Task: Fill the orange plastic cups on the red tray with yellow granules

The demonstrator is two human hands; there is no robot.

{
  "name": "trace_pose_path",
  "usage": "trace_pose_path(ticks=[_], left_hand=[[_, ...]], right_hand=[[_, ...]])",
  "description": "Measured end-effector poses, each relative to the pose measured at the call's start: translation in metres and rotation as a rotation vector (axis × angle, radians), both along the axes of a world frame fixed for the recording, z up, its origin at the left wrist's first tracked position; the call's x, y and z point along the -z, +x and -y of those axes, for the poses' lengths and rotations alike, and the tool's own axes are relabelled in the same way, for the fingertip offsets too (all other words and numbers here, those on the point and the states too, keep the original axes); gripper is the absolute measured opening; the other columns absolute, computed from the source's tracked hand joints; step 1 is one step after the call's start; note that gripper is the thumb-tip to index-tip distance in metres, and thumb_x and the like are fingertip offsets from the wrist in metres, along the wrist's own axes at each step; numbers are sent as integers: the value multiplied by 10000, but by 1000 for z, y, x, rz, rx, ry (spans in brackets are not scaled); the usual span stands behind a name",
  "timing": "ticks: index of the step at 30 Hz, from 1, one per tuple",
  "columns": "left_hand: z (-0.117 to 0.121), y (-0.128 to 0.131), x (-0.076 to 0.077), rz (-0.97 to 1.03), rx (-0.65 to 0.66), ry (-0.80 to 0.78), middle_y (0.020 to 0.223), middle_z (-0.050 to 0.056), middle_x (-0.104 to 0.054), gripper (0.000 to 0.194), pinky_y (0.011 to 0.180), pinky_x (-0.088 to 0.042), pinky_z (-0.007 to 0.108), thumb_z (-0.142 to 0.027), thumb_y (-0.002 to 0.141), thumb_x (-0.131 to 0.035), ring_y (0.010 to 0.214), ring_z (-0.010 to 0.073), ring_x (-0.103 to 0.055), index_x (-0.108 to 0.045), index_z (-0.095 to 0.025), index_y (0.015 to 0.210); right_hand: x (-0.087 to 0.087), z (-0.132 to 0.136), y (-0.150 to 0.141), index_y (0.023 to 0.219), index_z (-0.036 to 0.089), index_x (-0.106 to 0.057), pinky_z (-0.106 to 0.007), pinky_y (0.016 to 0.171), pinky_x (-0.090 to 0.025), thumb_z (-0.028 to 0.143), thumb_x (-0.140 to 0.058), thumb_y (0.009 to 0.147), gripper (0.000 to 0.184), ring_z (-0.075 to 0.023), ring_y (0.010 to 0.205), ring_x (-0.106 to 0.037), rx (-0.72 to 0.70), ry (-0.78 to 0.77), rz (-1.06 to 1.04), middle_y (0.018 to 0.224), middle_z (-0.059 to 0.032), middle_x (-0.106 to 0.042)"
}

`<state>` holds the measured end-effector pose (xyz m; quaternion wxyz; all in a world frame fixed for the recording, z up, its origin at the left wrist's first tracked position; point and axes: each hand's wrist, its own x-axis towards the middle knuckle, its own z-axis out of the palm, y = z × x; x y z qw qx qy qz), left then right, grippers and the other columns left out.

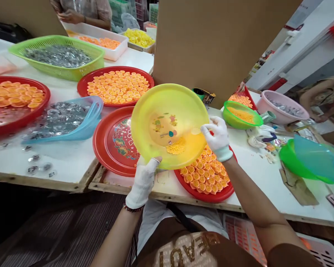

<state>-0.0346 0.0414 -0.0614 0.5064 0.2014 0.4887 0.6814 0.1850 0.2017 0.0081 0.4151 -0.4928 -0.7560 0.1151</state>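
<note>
My left hand (pixel 143 181), in a white glove, grips the near rim of a yellow plastic plate (pixel 167 111) tilted toward me. A small heap of yellow pieces (pixel 176 147) lies in the plate's lower part. My right hand (pixel 217 137), also gloved, pinches the plate's right rim. Under the plate sit an empty red tray (pixel 111 144) with a fruit print and a second red tray (pixel 211 194) filled with several orange caps (pixel 206 174).
Red trays of orange caps (pixel 118 86) (pixel 11 94), a green basket (pixel 58 55) and blue scoop (pixel 64 118) of clear pieces stand left. A cardboard divider (pixel 217 40) rises behind. Green bowls (pixel 241 115) (pixel 303 159) and a pink bowl (pixel 284 107) sit right. Other people work at the back and right.
</note>
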Motion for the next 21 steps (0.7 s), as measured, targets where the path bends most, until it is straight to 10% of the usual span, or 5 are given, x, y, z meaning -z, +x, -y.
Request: trace_pose_path(ticks=[6,11,16,21], left_hand=[[-19,37,-18,-228,34,59,1297,176,-721,629,1123,-542,527,-429,715,-821,1254,367,-673,-669,-136,1250],[-42,48,-55,-1107,-282,273,1476,188,-581,574,1193,-456,537,-374,860,-732,1376,344,-567,-585,-165,1374],[-69,88,-82,-1765,314,224,1155,175,-712,324,1124,-456,595,-182,980,-449,1132,341,-672,-702,-158,1181],[-88,136,-80,-1820,662,8,1147,206,-704,366,857,-592,517,-148,928,-565,987,348,-726,-681,-122,1274]], right_hand=[[-1,-1,76,862,185,-807,-425,911,-559,486,-657,867,336,-282,927,-730,33,-249,33,933,-112,-808],[-9,13,112,850,208,-802,-393,907,-550,382,-622,903,256,-268,943,-728,129,-147,84,963,-104,-824],[-10,16,137,852,206,-794,-382,854,-538,355,-595,924,258,-262,893,-715,193,-118,69,922,-102,-805],[-8,28,141,862,221,-793,-367,839,-533,380,-591,939,268,-265,893,-724,128,-143,69,919,-96,-799]])
